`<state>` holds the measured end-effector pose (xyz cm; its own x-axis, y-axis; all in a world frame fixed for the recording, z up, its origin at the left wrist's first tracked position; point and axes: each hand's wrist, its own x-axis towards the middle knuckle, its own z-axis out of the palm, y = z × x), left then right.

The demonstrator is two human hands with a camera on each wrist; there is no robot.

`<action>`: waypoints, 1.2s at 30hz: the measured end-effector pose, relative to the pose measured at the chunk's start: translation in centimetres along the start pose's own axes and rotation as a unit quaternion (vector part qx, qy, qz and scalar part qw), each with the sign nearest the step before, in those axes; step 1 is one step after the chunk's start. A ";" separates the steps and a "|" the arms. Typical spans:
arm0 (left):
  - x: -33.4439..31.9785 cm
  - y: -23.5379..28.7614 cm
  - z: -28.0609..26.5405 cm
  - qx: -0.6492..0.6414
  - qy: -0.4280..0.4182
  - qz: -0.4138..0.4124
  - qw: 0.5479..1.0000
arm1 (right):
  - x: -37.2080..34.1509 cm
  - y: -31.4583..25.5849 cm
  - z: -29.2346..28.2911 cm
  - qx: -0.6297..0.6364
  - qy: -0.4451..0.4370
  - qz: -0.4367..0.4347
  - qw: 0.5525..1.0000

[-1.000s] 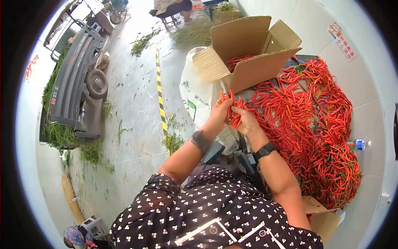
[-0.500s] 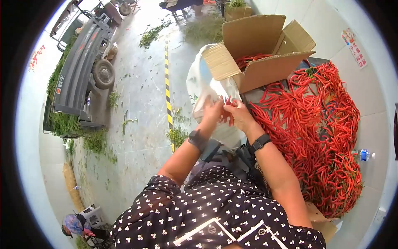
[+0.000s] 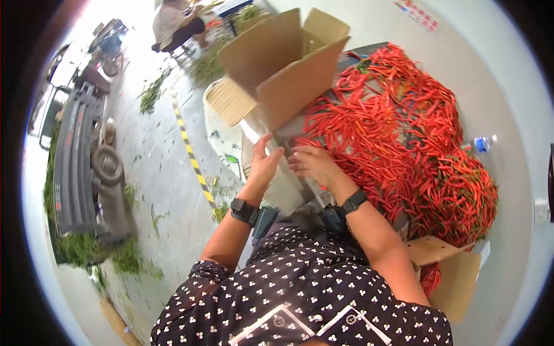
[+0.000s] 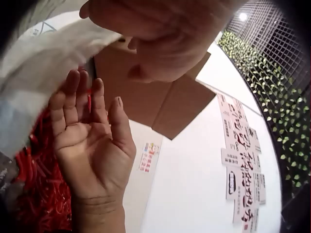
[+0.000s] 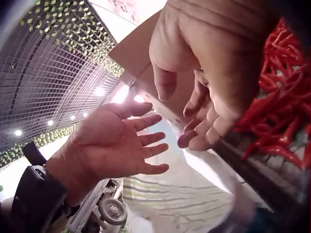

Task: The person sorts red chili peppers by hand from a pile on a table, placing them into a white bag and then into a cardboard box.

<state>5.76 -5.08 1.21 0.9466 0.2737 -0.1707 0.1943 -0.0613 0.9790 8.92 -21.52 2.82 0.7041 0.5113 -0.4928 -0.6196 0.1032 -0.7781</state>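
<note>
My left hand (image 3: 265,164) and right hand (image 3: 316,166) hover a short way apart in front of my body, with nothing held in either. The right wrist view shows the left hand (image 5: 112,143) with fingers spread and the right hand (image 5: 209,68) with fingers loosely bent. Beneath them lies a white sack (image 5: 170,194) with its mouth facing up. To the right of my right hand spreads a big heap of red chili peppers (image 3: 369,130). A cardboard box (image 3: 303,83) with raised flaps stands just beyond my hands.
A second cardboard box (image 3: 456,282) with some chilies sits at the lower right. By the wall lies a plastic bottle (image 3: 480,144). A truck (image 3: 81,167) is parked left, past a striped floor line (image 3: 190,153). Another person (image 3: 176,26) sits at the back.
A second ago both hands held red chilies together; now they have parted and the chilies are gone from them. The head view has turned, shifting the box and heap leftward.
</note>
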 end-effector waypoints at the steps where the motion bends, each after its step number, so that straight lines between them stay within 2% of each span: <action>1: 0.4 0.3 0.8 0.020 -0.042 0.026 0.999 | -0.8 -0.3 -0.9 0.014 0.024 -0.003 1.000; 2: 0.6 0.6 2.1 0.079 -0.045 0.089 0.992 | -1.5 -0.3 -2.1 0.024 0.052 -0.022 0.998; 3: 0.7 1.6 3.5 0.077 -0.057 0.096 0.991 | -2.0 0.1 -4.0 0.026 0.063 -0.032 0.997; 5: 0.6 4.1 6.0 0.033 -0.186 -0.012 0.982 | -3.4 0.9 -8.1 0.107 0.086 -0.078 0.988; 6: 2.2 1.4 8.1 0.074 -0.171 0.136 0.973 | -4.4 0.8 -9.1 0.111 0.157 -0.075 0.978; 7: 2.5 1.9 9.5 0.072 -0.181 0.144 0.970 | -5.3 0.8 -10.3 0.113 0.166 -0.085 0.976; 9: 2.8 2.9 12.5 0.104 -0.249 0.184 0.945 | -6.9 1.2 -12.7 0.122 0.267 -0.084 0.952; 11: 4.0 2.7 15.8 0.102 -0.286 0.189 0.934 | -8.4 1.3 -14.2 0.143 0.297 -0.098 0.939; 13: 4.7 2.8 18.8 0.213 -0.297 0.315 0.876 | -9.0 1.8 -16.0 0.148 0.327 -0.094 0.929; 14: 4.9 2.5 20.4 0.210 -0.304 0.320 0.872 | -9.0 2.2 -16.6 0.151 0.334 -0.099 0.925; 16: 5.5 2.2 23.6 0.400 -0.236 0.465 0.753 | -9.1 2.5 -17.8 0.161 0.337 -0.123 0.920; 20: 5.9 1.6 24.9 0.432 -0.225 0.494 0.720 | -8.6 3.3 -18.7 0.205 0.332 -0.128 0.912; 22: 6.0 1.6 24.6 0.356 -0.283 0.476 0.753 | -8.6 3.2 -18.3 0.237 0.317 -0.142 0.907; 23: 5.6 1.6 24.6 0.357 -0.289 0.476 0.750 | -8.4 3.0 -18.1 0.243 0.320 -0.143 0.904; 25: 4.0 2.9 24.3 0.269 -0.394 0.357 0.803 | -8.2 1.9 -17.2 0.305 0.315 -0.183 0.880; 26: 3.8 3.4 24.5 0.269 -0.399 0.357 0.801 | -8.1 1.8 -17.0 0.308 0.319 -0.183 0.878; 28: 3.6 3.8 25.0 0.228 -0.470 0.319 0.791 | -7.9 1.7 -17.0 0.326 0.355 -0.195 0.854; 29: 4.0 3.5 25.5 0.227 -0.475 0.318 0.789 | -7.8 2.0 -17.3 0.328 0.360 -0.195 0.851; 31: 5.5 2.9 26.9 0.239 -0.395 0.383 0.800 | -7.7 2.8 -18.1 0.282 0.380 -0.177 0.863; 32: 6.6 2.8 27.6 0.317 -0.433 0.387 0.750 | -7.7 3.2 -18.4 0.284 0.383 -0.177 0.861; 33: 7.0 2.5 28.3 0.316 -0.437 0.388 0.748 | -7.9 3.5 -18.7 0.286 0.380 -0.183 0.861; 35: 7.4 1.7 29.6 0.404 -0.416 0.426 0.695 | -8.5 4.2 -19.0 0.292 0.381 -0.190 0.857; 36: 7.4 1.3 30.0 0.403 -0.421 0.428 0.691 | -8.9 4.4 -19.0 0.285 0.387 -0.188 0.857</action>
<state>20.73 -31.90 -2.10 0.5523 -0.8280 0.0972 -0.7702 -0.4621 0.4397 6.54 -41.79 -3.59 0.7736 -0.3452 -0.5313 -0.2126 0.6485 -0.7309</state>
